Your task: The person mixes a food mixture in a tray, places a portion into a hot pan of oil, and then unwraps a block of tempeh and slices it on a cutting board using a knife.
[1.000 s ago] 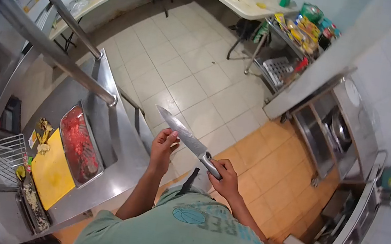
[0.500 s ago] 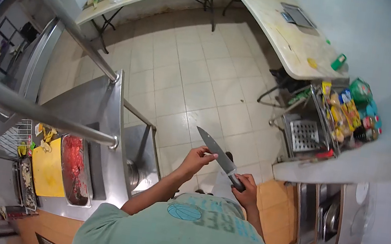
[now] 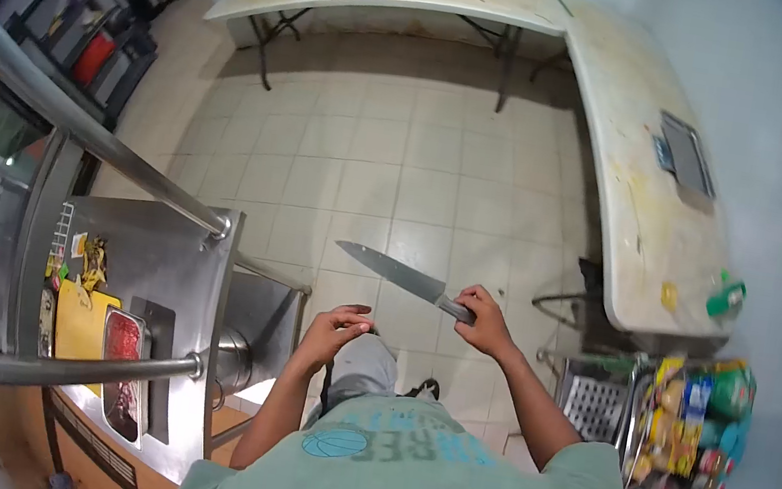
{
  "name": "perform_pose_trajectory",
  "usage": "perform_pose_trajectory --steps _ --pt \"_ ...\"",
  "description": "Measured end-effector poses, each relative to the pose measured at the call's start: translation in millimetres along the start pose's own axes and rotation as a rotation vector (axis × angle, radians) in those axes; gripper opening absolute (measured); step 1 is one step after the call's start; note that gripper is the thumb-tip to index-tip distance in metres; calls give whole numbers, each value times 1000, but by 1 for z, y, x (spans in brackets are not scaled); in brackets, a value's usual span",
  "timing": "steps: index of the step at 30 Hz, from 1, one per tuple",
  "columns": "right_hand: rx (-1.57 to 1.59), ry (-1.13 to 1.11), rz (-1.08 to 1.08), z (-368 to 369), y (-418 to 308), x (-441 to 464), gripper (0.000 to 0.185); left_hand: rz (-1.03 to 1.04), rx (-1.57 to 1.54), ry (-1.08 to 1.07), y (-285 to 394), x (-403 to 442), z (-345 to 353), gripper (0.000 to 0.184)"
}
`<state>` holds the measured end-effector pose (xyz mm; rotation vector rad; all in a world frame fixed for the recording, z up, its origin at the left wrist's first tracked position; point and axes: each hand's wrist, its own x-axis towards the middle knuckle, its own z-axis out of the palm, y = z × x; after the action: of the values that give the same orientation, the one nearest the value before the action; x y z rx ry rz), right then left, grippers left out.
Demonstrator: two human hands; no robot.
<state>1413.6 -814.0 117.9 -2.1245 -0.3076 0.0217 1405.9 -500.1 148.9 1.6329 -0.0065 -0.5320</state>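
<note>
In my right hand [image 3: 483, 321] is the dark handle of a large kitchen knife [image 3: 392, 270]. Its broad grey blade points left, over the tiled floor and away from my body. My left hand [image 3: 335, 331] hovers below the blade's tip, apart from it, above my leg. Its fingers are loosely bent with small gaps between them, and nothing shows in them.
To the left, a steel counter [image 3: 191, 260] carries a yellow cutting board [image 3: 81, 325], a metal pan of red chopped food [image 3: 125, 346] and yellow peels [image 3: 95, 263]. White tables [image 3: 611, 191] line the far side. A cart with packaged groceries [image 3: 688, 421] stands right.
My body has turned left and moved forward. The left hand has come off the blade. The right hand has swung the knife to a flatter angle, tip to the left.
</note>
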Motion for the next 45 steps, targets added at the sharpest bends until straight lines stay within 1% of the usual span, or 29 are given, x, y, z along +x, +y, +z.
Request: perform_pose_trajectory --steps 3,5,7,8,9,10,12,13,14,15,17,20,23,24,27,29,31,32,33,35,36,38,41,45 --pt "55 -35 -76 23 8 107 33 6 42 183 3 42 -42 14" --pt "173 -73 -32 51 3 166 34 -11 -39 272 13 71 -68 12" --pt "225 -106 -7 74 -13 228 34 -10 -148 338 14 111 -106 15" --pt "247 -77 -51 85 -20 256 34 8 -103 360 8 135 -127 21" --pt "278 -51 -79 96 -26 274 35 -21 -138 370 17 151 -144 22" --pt "300 -93 -30 97 -34 294 35 -49 -167 380 30 172 -163 22" --pt "306 -108 -44 88 -37 332 35 -70 -221 381 67 217 -192 25" --pt "312 -115 -49 82 -34 349 35 -64 -225 403 91 236 -200 24" --pt "238 -60 -141 80 -16 364 34 -60 -224 425 115 254 -207 24" --pt "225 -46 -107 74 -3 377 34 -55 -219 445 130 273 -216 23" --pt "195 -15 -44 59 22 403 33 -38 -209 374 140 317 -238 23" --pt "172 59 162 47 59 439 32 -57 -132 272 154 380 -268 21" --pt "70 158 207 41 84 490 32 -86 -85 267 162 434 -298 21" --pt "87 202 212 44 98 512 31 -114 -78 287 165 453 -309 22" --pt "147 199 247 38 115 598 31 -165 -55 357 168 501 -341 24" --pt "122 165 194 31 118 672 28 -168 -23 407 171 529 -364 25" --pt "48 104 154 30 129 746 27 -115 8 466 184 553 -387 27" --pt "86 120 106 30 125 783 24 -93 19 489 187 562 -394 28" --pt "117 136 55 28 117 822 21 -153 20 518 190 572 -402 27" --pt "115 128 7 30 103 890 22 -256 28 566 197 597 -421 25" --pt "174 99 24 34 94 919 23 -352 9 580 195 610 -431 29" --pt "291 45 68 44 83 968 24 -361 29 512 187 636 -452 32" --pt "380 -160 173 75 101 1026 29 -407 59 415 190 682 -498 38" --pt "63 -35 155 117 123 1049 36 -401 126 300 194 757 -579 44"
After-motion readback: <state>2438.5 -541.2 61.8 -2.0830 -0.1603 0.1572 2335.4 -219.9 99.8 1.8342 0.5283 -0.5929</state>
